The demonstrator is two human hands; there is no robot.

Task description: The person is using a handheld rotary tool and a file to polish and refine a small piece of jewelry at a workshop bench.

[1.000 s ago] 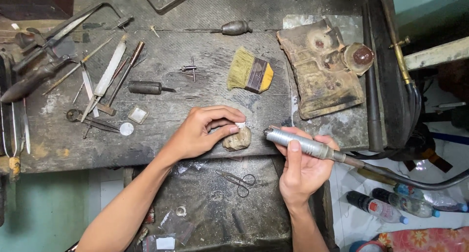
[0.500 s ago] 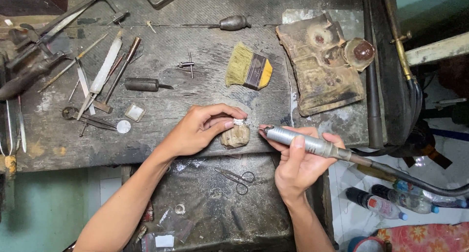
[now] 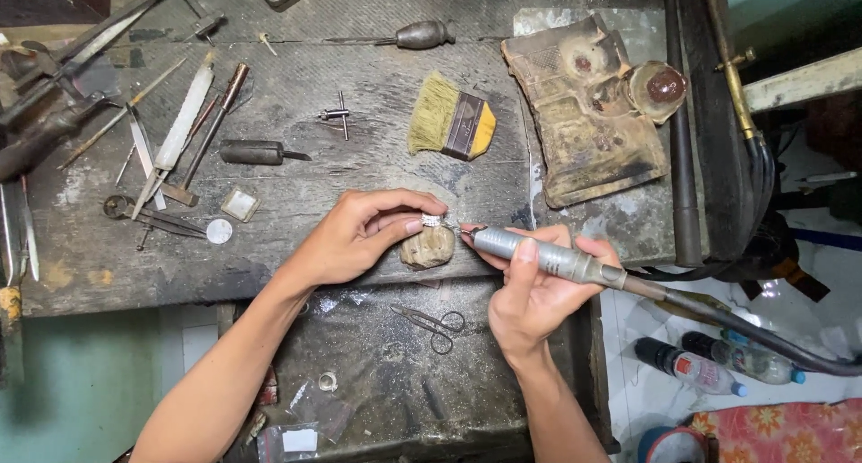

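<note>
At the far left of the worn wooden bench (image 3: 269,95), files and gravers (image 3: 171,149) lie in a loose fan, with a dark-handled punch (image 3: 256,153) just to their right; none of these is in use. The left hand (image 3: 359,238) rests on the bench edge with thumb and forefinger closed on a small silver ring (image 3: 432,220), pinning it on top of the rounded wooden bench peg (image 3: 428,246). The peg gives the support, so pressure should go straight down into it and the ring should not rock. Above, a yellow-ferruled brush (image 3: 452,122) lies within reach for clearing dust. To the right, the right hand (image 3: 539,292) is wrapped firmly around the grey rotary handpiece (image 3: 548,256), held low and nearly level, its tip meeting the ring from the right side. For clean work the tip should touch lightly, with the right fingers braced near the peg and the left fingertips kept clear of the burr. The flexible shaft (image 3: 763,337) trails off to the right and should hang slack so it does not pull the tool. Scissors (image 3: 431,324) lie in the tray below.
</note>
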